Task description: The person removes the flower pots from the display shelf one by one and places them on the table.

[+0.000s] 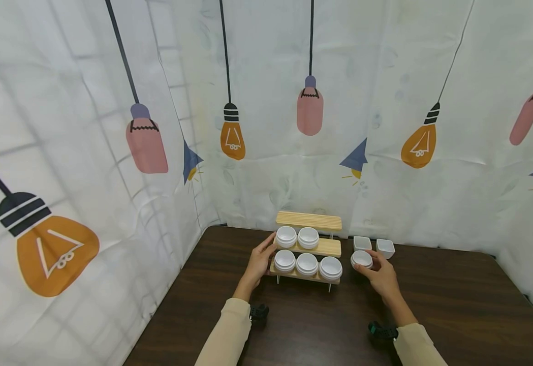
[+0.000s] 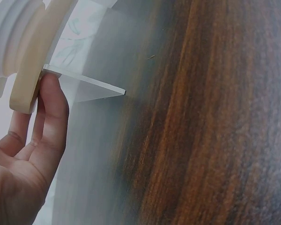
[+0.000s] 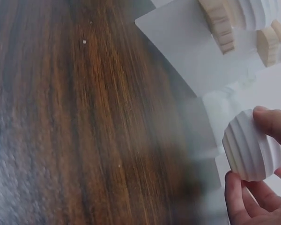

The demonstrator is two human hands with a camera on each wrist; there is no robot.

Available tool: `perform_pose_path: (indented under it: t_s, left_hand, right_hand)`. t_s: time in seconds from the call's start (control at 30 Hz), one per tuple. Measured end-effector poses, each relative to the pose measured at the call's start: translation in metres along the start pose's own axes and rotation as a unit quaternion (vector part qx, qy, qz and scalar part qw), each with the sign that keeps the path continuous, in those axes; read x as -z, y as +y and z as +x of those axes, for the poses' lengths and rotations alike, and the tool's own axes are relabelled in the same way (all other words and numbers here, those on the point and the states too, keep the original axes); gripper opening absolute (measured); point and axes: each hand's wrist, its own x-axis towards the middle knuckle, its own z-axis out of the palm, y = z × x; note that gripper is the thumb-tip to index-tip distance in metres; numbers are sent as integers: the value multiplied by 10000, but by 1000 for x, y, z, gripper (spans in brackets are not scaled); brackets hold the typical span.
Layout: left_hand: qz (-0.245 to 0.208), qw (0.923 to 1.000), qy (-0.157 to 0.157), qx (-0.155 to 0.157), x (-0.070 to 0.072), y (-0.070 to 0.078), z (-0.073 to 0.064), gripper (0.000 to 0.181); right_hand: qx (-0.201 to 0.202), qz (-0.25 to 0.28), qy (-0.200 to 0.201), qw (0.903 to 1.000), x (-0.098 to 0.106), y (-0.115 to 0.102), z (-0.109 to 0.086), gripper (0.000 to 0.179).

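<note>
A tiered wooden stand [image 1: 327, 247] with clear supports holds several white ribbed bowls [image 1: 307, 264]: three on the bottom shelf and two on the middle one. My left hand [image 1: 259, 259] grips the stand's left end; in the left wrist view its fingers [image 2: 54, 108] hold the shelf edge beside a clear support [image 2: 91, 86]. To the right of the stand, my right hand [image 1: 382, 274] pinches another white ribbed bowl [image 1: 361, 259] between thumb and fingers. The right wrist view shows that bowl [image 3: 250, 147] tilted on its side in the fingers.
Two white square bowls [image 1: 362, 243] stand behind the right hand, near the table's back edge. The stand's top shelf [image 1: 309, 220] is bare wood. A dark wooden table [image 1: 453, 305] lies under everything, with a printed white curtain [image 1: 266, 188] behind it.
</note>
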Motion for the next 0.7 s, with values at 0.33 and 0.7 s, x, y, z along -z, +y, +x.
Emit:
perform_pose_path:
  t_s: [0.33, 0.7]
  left_hand:
    - [16, 10000, 15, 6, -1, 0, -1, 47]
    - [46, 10000, 15, 12, 0, 2, -2, 48]
  right_hand:
    - [-11, -184, -53, 9998, 1, 9, 4, 70]
    - [-92, -223, -79, 9997, 0, 15, 5, 71]
